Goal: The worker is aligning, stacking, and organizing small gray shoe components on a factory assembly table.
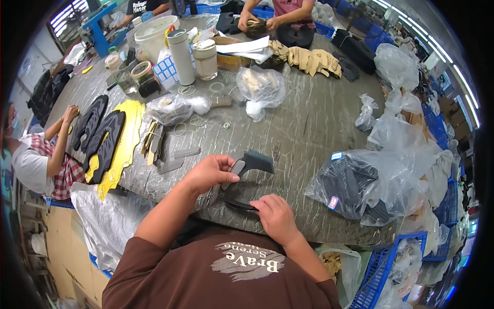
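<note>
Over the near side of the table, my left hand [211, 174] pinches a dark grey, curved cut piece [256, 161] between thumb and fingers. Its lighter grey rounded end [234, 171] is at my thumb, and the broader end points right. Nearer to me, my right hand [276, 216] has its fingers closed on one end of a thin black piece [239, 205], whose kind I cannot make out. The two pieces are apart. Flat grey strips [186, 153] lie on the table beyond my left wrist, beside a banded bundle of cut pieces [153, 141].
Bagged black goods [342, 183] lie at the right, by a blue crate [378, 273]. Yellow and black gloves [110, 136] are stacked at left near a seated co-worker [38, 149]. A flask [180, 56], jars and a bucket [154, 35] stand farther back. Another person handles gloves [254, 28] across the table.
</note>
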